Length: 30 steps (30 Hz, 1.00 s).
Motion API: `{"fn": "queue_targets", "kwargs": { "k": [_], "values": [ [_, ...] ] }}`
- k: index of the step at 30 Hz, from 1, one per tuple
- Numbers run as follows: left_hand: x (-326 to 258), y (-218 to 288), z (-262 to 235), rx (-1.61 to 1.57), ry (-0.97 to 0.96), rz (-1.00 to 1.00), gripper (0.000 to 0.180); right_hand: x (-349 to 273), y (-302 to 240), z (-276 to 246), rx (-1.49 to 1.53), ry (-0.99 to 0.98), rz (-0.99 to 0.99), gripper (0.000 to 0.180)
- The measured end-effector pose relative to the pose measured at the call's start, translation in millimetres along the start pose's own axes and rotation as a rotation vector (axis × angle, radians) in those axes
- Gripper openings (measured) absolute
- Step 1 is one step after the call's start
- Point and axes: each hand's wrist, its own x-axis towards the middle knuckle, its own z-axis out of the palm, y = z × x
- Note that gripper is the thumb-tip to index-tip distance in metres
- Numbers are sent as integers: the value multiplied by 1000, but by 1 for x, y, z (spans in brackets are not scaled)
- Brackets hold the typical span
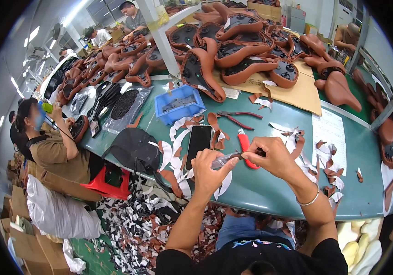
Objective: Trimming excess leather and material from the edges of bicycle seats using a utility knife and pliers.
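Observation:
In front of me, over the green table [269,195], my left hand [207,170] pinches a thin, flat, greyish strip [224,160] between thumb and fingers. My right hand [273,156] is closed at the strip's other end, thumb and index finger together; a small dark bit shows at its fingertips, and its kind cannot be made out. Just beyond the hands lies a red utility knife [243,140], partly hidden by the right hand. A black smartphone [200,141] rests beside the left hand. Red-handled pliers [238,120] lie farther back with their handles spread.
Brown and white trimmings [178,144] litter the table. Behind stand a blue bin [179,104] and piled brown bicycle saddles [244,50]. A black cap-like item [133,150] lies left, a paper sheet [330,137] right. A co-worker [52,146] sits left; scraps [137,224] cover the floor.

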Motion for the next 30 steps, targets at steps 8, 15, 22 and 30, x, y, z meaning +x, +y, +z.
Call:
{"fn": "queue_targets", "kwargs": {
  "k": [8, 15, 22, 30],
  "values": [
    [10, -36, -8, -67, 20, -160, 40, 5, 22, -5, 160, 249, -15, 25],
    [40, -107, -16, 382, 251, -317, 42, -12, 69, -2, 742, 429, 453, 27],
    [-14, 4, 24, -911, -323, -548, 35, -38, 64, 27, 50, 597, 94, 13],
    [-48, 40, 63, -1102, -459, -790, 28, -109, 47, 11, -13, 185, 103, 31]
  ]
}}
